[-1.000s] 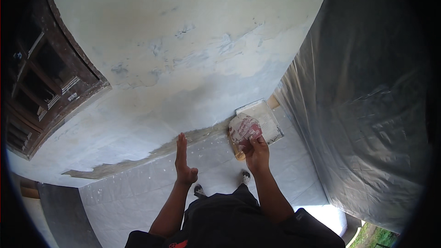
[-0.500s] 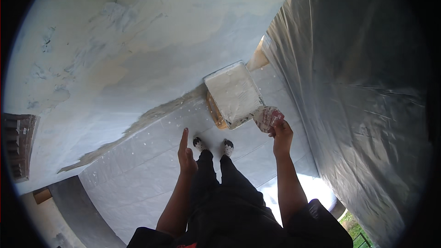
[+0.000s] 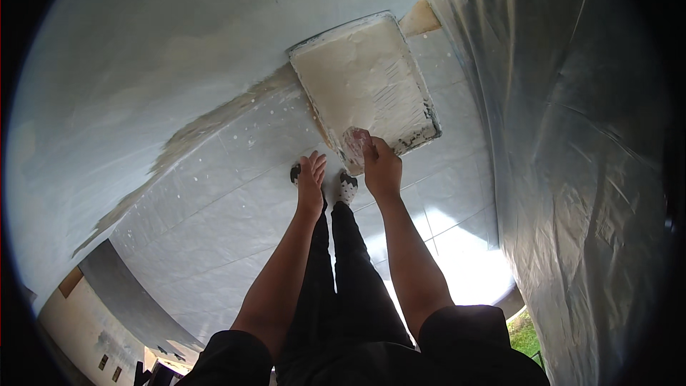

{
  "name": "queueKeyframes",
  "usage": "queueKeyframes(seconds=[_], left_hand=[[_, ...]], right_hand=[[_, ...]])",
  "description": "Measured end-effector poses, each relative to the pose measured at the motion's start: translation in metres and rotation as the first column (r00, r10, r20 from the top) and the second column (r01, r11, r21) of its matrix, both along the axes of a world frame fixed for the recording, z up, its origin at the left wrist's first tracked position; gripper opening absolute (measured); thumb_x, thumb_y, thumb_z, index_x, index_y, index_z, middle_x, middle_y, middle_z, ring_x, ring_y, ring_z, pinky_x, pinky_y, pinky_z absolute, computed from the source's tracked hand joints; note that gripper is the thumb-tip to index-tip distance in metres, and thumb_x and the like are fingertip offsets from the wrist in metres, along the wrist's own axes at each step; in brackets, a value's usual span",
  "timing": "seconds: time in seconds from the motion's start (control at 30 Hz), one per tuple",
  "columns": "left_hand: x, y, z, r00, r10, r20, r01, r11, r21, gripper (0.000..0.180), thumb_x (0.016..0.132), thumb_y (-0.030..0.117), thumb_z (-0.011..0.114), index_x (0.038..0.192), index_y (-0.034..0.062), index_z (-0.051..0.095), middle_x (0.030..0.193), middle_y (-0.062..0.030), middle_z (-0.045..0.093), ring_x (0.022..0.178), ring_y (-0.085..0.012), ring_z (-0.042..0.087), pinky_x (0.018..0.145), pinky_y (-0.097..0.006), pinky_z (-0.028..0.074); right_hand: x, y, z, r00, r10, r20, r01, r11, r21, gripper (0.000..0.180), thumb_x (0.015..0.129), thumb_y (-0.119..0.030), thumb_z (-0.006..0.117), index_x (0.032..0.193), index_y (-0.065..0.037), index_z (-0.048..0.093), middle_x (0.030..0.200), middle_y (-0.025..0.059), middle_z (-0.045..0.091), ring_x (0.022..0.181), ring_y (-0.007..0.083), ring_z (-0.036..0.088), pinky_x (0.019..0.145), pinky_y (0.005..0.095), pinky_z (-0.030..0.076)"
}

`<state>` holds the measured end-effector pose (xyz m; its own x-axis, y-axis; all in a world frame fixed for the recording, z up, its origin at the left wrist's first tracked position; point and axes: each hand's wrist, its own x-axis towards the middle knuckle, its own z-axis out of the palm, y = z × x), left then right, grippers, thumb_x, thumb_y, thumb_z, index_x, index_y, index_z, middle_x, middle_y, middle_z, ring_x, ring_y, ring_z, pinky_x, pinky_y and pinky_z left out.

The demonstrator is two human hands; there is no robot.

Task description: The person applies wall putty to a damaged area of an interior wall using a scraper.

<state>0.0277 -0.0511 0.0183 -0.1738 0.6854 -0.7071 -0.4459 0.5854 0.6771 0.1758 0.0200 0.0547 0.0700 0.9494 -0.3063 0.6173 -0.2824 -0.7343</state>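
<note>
My right hand (image 3: 384, 166) grips a flat, roughly rounded piece (image 3: 355, 144), reddish and whitish and smeared with white; its exact kind I cannot make out. The piece sits over the near left corner of a rectangular paint tray (image 3: 357, 75) coated with thick white paint or plaster. Ridged lines show on the tray's right side, and its rim is crusted. Whether the piece touches the tray I cannot tell. Left of the tray's near corner, my left hand (image 3: 311, 182) hangs with fingers stretched out and nothing in it.
A patchy whitish wall (image 3: 164, 78) rises on the left. Grey sheeting (image 3: 207, 179) with white splatters covers the floor, and a large plastic sheet (image 3: 564, 171) hangs at the right. My feet in dotted socks (image 3: 348, 189) stand just before the tray.
My right hand has moved left with the piece, from beside the tray's near right corner to over its near left one. My left hand has shifted right and up. The tray appears larger and higher in view.
</note>
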Motion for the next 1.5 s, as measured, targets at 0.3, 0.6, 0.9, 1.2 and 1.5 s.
queueKeyframes(seconds=[0.3, 0.6, 0.9, 1.2, 1.5], left_hand=[[0.003, 0.023, -0.015, 0.989, 0.101, 0.111, -0.101, 0.995, -0.013, 0.088, 0.094, 0.067, 0.016, 0.143, -0.0057, 0.027, 0.144, -0.0237, 0.036, 0.138, -0.0312, 0.030, 0.115, -0.040, 0.017], [0.006, 0.027, -0.016, 0.970, 0.149, 0.191, -0.152, 0.988, 0.002, 0.097, 0.089, 0.073, 0.022, 0.141, -0.0083, 0.028, 0.143, -0.0245, 0.035, 0.136, -0.0316, 0.032, 0.115, -0.040, 0.020], [-0.002, 0.024, -0.020, 0.964, 0.127, 0.232, -0.138, 0.990, 0.031, 0.098, 0.088, 0.075, 0.022, 0.141, -0.0076, 0.028, 0.143, -0.0234, 0.036, 0.135, -0.0314, 0.033, 0.115, -0.040, 0.021], [0.001, 0.026, -0.020, 0.962, 0.121, 0.244, -0.131, 0.991, 0.029, 0.101, 0.087, 0.076, 0.023, 0.141, -0.0081, 0.028, 0.143, -0.0230, 0.036, 0.135, -0.0312, 0.033, 0.115, -0.040, 0.021], [0.006, 0.017, -0.021, 0.969, 0.116, 0.216, -0.129, 0.991, 0.046, 0.096, 0.089, 0.073, 0.022, 0.143, -0.0063, 0.026, 0.145, -0.0227, 0.033, 0.138, -0.0306, 0.029, 0.116, -0.039, 0.019]], right_hand=[[-0.018, 0.016, -0.028, 1.000, -0.021, 0.002, 0.021, 0.998, 0.058, 0.019, 0.089, -0.016, 0.057, 0.101, -0.004, 0.064, 0.083, 0.0237, 0.065, 0.081, 0.0414, 0.064, 0.068, 0.0453, 0.050], [-0.024, 0.019, -0.019, 1.000, -0.028, 0.009, 0.028, 0.999, 0.023, 0.019, 0.089, -0.015, 0.057, 0.103, -0.003, 0.064, 0.084, 0.0213, 0.066, 0.081, 0.0374, 0.065, 0.070, 0.0410, 0.050], [0.003, 0.039, -0.023, 0.982, -0.107, -0.156, 0.079, 0.981, -0.176, 0.020, 0.088, -0.015, 0.059, 0.103, -0.002, 0.064, 0.086, 0.0158, 0.068, 0.079, 0.0288, 0.067, 0.072, 0.0362, 0.050], [-0.024, 0.046, -0.027, 0.997, -0.054, -0.058, 0.051, 0.997, -0.056, 0.020, 0.087, -0.014, 0.059, 0.102, -0.002, 0.064, 0.090, 0.0188, 0.067, 0.085, 0.0349, 0.066, 0.075, 0.0396, 0.050], [0.003, 0.041, -0.028, 0.895, -0.186, -0.405, 0.067, 0.954, -0.291, 0.019, 0.090, -0.012, 0.059, 0.103, 0.001, 0.063, 0.081, 0.0059, 0.066, 0.068, 0.0142, 0.059, 0.064, 0.0282, 0.045]])
